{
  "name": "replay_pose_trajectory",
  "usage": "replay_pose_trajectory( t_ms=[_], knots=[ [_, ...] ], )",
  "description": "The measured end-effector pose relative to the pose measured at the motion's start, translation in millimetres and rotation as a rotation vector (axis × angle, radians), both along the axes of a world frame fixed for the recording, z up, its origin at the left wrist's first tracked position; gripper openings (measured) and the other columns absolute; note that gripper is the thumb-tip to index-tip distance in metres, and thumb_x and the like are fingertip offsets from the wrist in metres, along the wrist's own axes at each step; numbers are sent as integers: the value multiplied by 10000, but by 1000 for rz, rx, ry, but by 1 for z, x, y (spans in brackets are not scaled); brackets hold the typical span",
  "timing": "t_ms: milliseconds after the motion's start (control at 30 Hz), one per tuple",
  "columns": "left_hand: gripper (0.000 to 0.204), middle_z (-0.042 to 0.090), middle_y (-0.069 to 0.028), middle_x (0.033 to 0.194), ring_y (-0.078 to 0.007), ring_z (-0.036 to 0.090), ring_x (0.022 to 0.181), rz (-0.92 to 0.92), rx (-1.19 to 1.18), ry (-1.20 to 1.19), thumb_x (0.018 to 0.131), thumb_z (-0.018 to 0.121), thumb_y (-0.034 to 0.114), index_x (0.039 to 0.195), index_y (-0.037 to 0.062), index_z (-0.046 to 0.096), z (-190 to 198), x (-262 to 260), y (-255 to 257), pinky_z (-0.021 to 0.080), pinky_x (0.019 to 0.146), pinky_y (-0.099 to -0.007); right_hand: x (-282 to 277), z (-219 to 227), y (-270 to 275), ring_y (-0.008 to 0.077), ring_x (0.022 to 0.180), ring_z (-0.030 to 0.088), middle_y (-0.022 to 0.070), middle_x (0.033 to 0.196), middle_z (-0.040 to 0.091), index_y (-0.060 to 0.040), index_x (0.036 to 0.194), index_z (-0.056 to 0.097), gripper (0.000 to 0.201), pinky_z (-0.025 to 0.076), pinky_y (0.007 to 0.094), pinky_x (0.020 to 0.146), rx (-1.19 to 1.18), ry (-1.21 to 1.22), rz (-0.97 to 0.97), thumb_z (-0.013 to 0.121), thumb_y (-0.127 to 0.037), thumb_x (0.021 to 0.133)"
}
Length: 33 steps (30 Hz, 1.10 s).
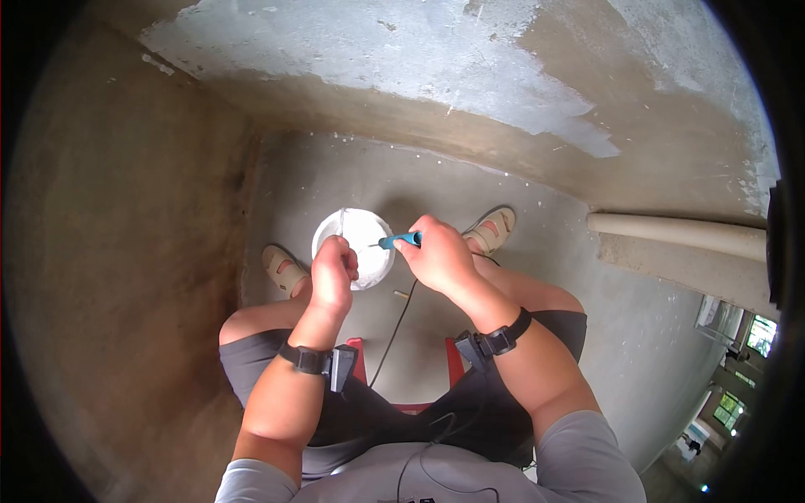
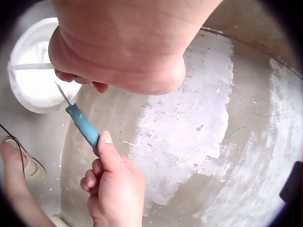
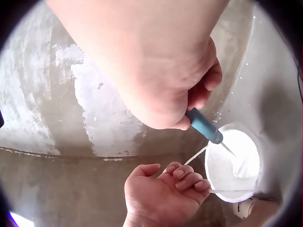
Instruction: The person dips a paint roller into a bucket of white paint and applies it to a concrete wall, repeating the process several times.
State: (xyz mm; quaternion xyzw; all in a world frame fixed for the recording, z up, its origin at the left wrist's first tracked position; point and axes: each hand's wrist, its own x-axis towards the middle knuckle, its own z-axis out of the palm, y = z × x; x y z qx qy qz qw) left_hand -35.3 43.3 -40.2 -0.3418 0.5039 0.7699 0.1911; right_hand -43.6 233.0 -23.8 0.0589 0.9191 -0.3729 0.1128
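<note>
**Supervisor:** Bucket status first: the round white plastic bucket [image 1: 354, 248] stands on the bare concrete floor [image 1: 503, 251] between your two sandalled feet, close to the corner of the wall. Report the tool.

**Operator:** What should you read off the hands?

**Supervisor:** Your right hand [image 1: 438, 254] is wrapped round the blue-handled tool with the thin metal blade [image 1: 397, 241]; thumb and fingers are closed on the handle, and the blade tip points down over the bucket's white contents. Your left hand [image 1: 333, 275] hovers at the bucket's near rim with fingers curled. In the right wrist view its fingertips lie against the thin white wire bail [image 3: 222, 191] of the bucket; whether they actually pinch it or only rest on it, you cannot tell for certain from these angles.

**Operator:** How far along does the work look?

**Supervisor:** Judge it as partway. The grey rendered wall [image 1: 394, 50] ahead of you carries a broad white patch of skim filler [image 1: 352, 42], and more bare grey render shows beside and below that patch. The blade appears clean or only lightly loaded, so you are most likely at the loading step. A light-coloured pipe [image 1: 671, 232] runs along the floor at your right, well apart from the bucket.
</note>
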Motion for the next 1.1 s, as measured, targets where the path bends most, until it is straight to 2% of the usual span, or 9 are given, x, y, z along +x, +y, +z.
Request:
replay_pose_trajectory(
  t_ms=[167, 300, 367, 500, 567, 700, 767, 867, 1100],
  knots=[
    [156, 478, -37, 641, -141, 400, 580, -28, -7, 2, 848, 471, 220, 786, 81, 507, -6, 2, -4, 338, 553, -296, -8, 21, -4, 358, 716, 671, 180, 721, 664, 10, 859, 638, 350, 517, 442, 647, 255, -227, 36, 735, -325, 883],
    [151, 476, -34, 638, -138, 396, 578, -31, 7, -5, 848, 476, 219, 785, 85, 507, -4, 2, -2, 337, 552, -299, -8, 18, -1, 384, 804, 672, 201, 808, 679, 5, 926, 640, 333, 533, 467, 722, 212, -266, 32, 691, -323, 902],
    [149, 477, -32, 638, -137, 396, 579, -30, 10, -8, 848, 476, 219, 790, 85, 507, -8, 3, -4, 336, 552, -297, 0, -2, 2, 377, 696, 666, 194, 697, 653, 5, 836, 633, 402, 513, 453, 634, 47, -3, -6, 694, -386, 904],
    [175, 389, 23, 634, -116, 325, 571, 8, 15, -39, 907, 460, 198, 741, 142, 445, 3, -1, 2, 275, 558, -298, -3, 9, -1, 373, 699, 666, 193, 706, 655, 3, 852, 634, 385, 513, 454, 634, 51, -53, 5, 705, -373, 899],
    [177, 388, 22, 632, -117, 326, 568, -6, 3, -29, 907, 462, 200, 741, 141, 446, 2, -1, 1, 278, 559, -299, -9, 22, -4, 354, 718, 670, 182, 737, 668, 1, 894, 638, 327, 513, 438, 644, 207, -219, 22, 747, -307, 876],
    [186, 386, 24, 629, -115, 325, 567, -33, 5, -3, 912, 459, 202, 737, 141, 440, 2, -1, 1, 280, 562, -300, -6, 9, 1, 355, 712, 669, 183, 738, 669, -1, 887, 638, 330, 513, 440, 641, 184, -179, 26, 748, -312, 876],
    [150, 431, -1, 636, -124, 357, 574, -35, 17, -1, 883, 467, 209, 763, 118, 471, -5, 2, -3, 306, 561, -299, 1, -6, 3, 367, 690, 666, 194, 708, 659, -1, 842, 639, 399, 511, 457, 622, 21, 45, 4, 710, -390, 894],
    [143, 478, -27, 644, -133, 390, 581, -30, 31, -7, 855, 475, 218, 791, 94, 502, -7, 2, -4, 333, 561, -300, 2, -5, 0, 368, 679, 661, 192, 699, 652, -2, 836, 637, 390, 510, 458, 616, -8, 1, -12, 708, -380, 900],
    [153, 485, -28, 640, -136, 393, 573, -38, 8, -8, 861, 482, 232, 803, 93, 513, -5, 2, -2, 336, 562, -305, -8, 17, -1, 351, 681, 655, 179, 718, 653, 1, 883, 628, 303, 511, 434, 628, 239, -202, 36, 745, -279, 885]
  ],
)
